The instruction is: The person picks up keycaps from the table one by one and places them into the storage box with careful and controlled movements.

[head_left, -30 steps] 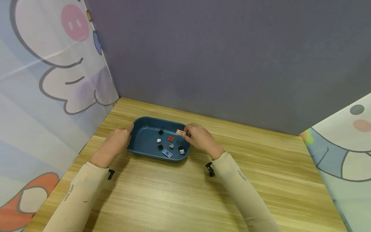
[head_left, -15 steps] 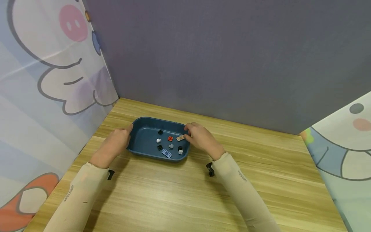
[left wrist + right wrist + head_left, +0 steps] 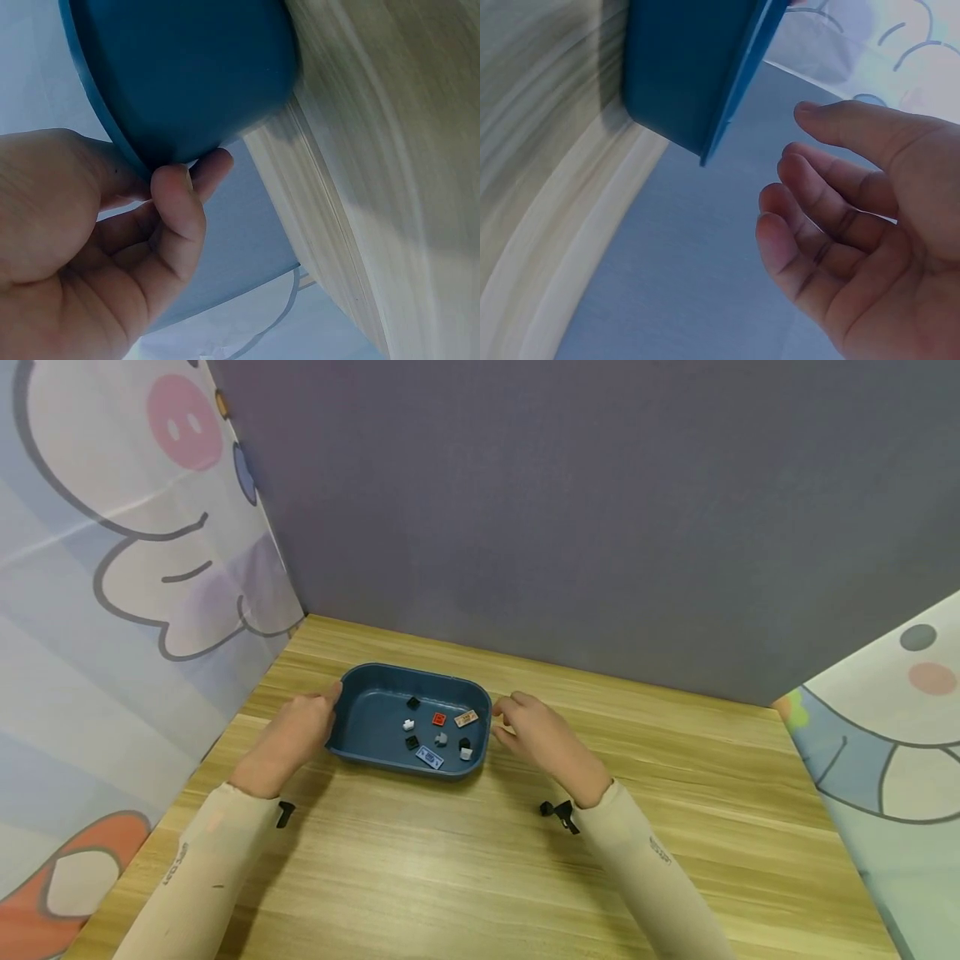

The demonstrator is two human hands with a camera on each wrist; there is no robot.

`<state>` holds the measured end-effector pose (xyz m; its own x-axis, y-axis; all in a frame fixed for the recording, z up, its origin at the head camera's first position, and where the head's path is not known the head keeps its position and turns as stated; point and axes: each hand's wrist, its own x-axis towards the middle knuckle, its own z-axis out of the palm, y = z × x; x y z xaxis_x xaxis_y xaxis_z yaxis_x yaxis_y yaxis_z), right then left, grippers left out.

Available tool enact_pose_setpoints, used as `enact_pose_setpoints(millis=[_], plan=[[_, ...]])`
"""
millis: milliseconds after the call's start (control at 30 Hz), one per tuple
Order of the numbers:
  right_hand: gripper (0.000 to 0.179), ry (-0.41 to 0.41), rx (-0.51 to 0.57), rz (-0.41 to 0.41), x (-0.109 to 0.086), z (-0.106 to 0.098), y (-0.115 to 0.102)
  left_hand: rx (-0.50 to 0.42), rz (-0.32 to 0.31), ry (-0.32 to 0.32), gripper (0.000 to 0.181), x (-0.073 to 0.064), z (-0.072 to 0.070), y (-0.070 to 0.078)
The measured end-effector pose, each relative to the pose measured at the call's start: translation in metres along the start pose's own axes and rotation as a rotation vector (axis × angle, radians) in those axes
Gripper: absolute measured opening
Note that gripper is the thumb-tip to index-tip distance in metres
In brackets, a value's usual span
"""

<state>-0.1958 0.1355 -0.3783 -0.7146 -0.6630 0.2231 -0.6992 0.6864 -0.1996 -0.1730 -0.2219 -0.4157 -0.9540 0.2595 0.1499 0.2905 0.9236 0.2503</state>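
A dark blue tray (image 3: 367,718) with rounded corners rests on the wooden table. My left hand (image 3: 292,735) pinches its left rim; in the left wrist view the thumb and curled fingers meet on that edge. My right hand (image 3: 543,731) is just outside the right rim, its fingers loosely bent and holding nothing. Lying in the tray are a tan banknote-printed tile (image 3: 466,718), a red square tile (image 3: 438,719), a blue banknote-printed tile (image 3: 430,757), a white piece (image 3: 408,725), a grey piece (image 3: 441,739) and several small black or white pieces.
The wooden table (image 3: 420,868) backs onto a grey panel (image 3: 540,527). Cartoon-printed sheets (image 3: 142,577) hang at the left and right sides. Black wrist-camera fittings (image 3: 561,815) stick out beside the sleeves.
The right hand has let go of the tan tile, which now lies flat in the tray, and has drawn back rightward past the rim. The left hand keeps its grip.
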Motion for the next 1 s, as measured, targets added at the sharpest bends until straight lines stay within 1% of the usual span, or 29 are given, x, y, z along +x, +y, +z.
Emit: enact_pose_setpoints(millis=[167, 433, 500, 733, 1000], plan=[[0.019, 0.01, 0.002, 0.001, -0.014, -0.005, -0.002, 0.004, 0.018, 0.014, 0.044, 0.0, 0.0, -0.001], [0.02, 0.039, -0.025, 0.011, -0.042, -0.005, 0.004, 0.004, 0.018, 0.012, 0.044, -0.001, 0.0, -0.001], [0.02, 0.049, -0.032, 0.016, -0.05, -0.003, 0.007, 0.004, 0.016, 0.016, 0.044, -0.001, 0.0, -0.001], [0.022, 0.036, -0.054, 0.035, -0.079, 0.004, 0.014, 0.005, 0.016, 0.018, 0.043, 0.0, 0.002, -0.002], [0.023, 0.061, -0.048, -0.002, -0.102, 0.015, 0.018, 0.0, 0.019, 0.026, 0.043, -0.001, 0.002, -0.002]])
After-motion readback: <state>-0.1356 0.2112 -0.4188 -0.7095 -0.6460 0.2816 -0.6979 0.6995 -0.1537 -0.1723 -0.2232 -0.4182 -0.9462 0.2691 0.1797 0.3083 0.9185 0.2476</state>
